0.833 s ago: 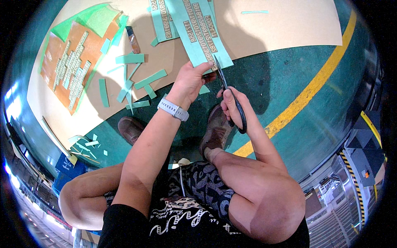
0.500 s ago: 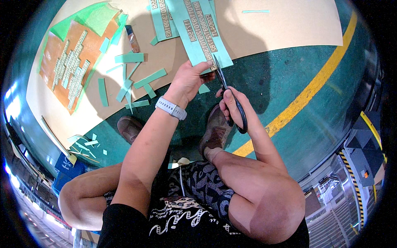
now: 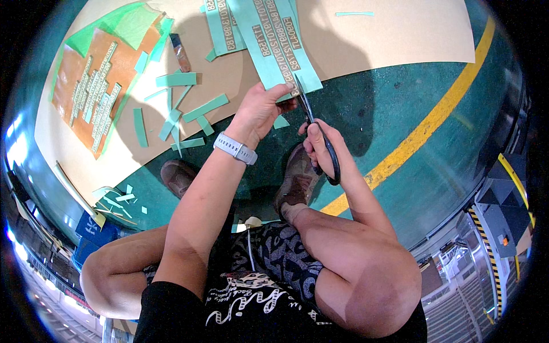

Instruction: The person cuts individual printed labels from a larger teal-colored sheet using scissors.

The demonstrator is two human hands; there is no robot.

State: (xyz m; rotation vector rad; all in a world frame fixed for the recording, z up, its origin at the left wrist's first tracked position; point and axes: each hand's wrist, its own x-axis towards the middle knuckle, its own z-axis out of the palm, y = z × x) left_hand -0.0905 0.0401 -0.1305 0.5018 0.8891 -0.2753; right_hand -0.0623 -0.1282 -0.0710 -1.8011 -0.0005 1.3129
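Green floor (image 3: 403, 94) fills most of the middle and right of the scene. Large tan sheet (image 3: 394, 40) lies flat on it across the far side and down the left. Curved-looking yellow line (image 3: 377, 171) on floor, right side.

Orange-brown sheet (image 3: 68, 74) on the tan sheet, far left, with loose green film along its far edge; rows of raised-looking characters on it. Pale green sheet (image 3: 274, 34) far centre, character rows along its length; near end reaches past the tan sheet's edge, over the floor. Second pale green sheet (image 3: 226, 34) just left of it, partly overlapped.

Left hand (image 3: 260, 111) pinches the near left corner of the pale green sheet, thumb on top; fingers mostly hidden underneath. Right hand (image 3: 326, 140), near right of the sheet, is closed around the black handles of the scissors (image 3: 313, 119); blades point far, at the sheet's near end, tip over it. Cannot tell how far the blades are parted.

Dark narrow tool (image 3: 180, 54) right of the orange-brown sheet. Green strips (image 3: 206, 108) scattered left of the left hand, some crossing. Small scraps (image 3: 124, 197) on floor, near left.
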